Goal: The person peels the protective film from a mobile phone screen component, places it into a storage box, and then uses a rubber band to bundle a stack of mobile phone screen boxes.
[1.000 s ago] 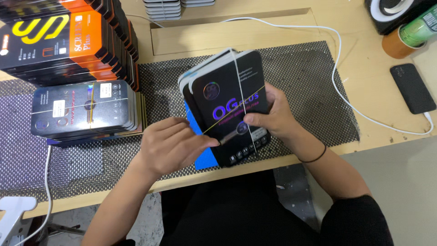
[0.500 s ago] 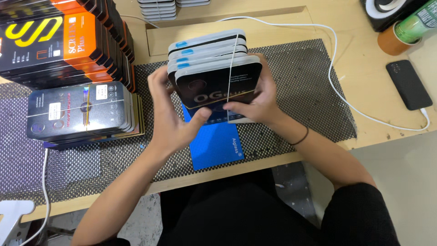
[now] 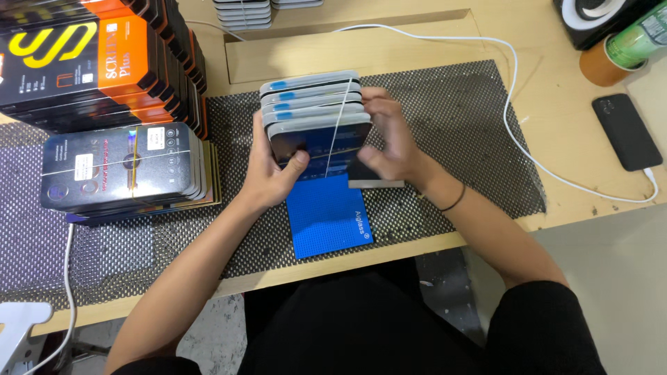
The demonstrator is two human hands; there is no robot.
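Note:
My left hand grips the left edge of a bundle of flat black packages, bound by a thin rubber band and tipped up on edge above a blue mat. My right hand is on the bundle's right side and pinches a single dark package that sticks out of the bundle's near right corner. Both hands hover over the black mesh table liner.
A banded stack of similar packages lies at the left, with taller orange and black boxes behind it. A white cable runs across to a black phone at the right. A can stands at the far right corner.
The bundle has been tipped up from lying flat to standing on edge. My right hand has shifted to its right side and now pinches one package at the near corner.

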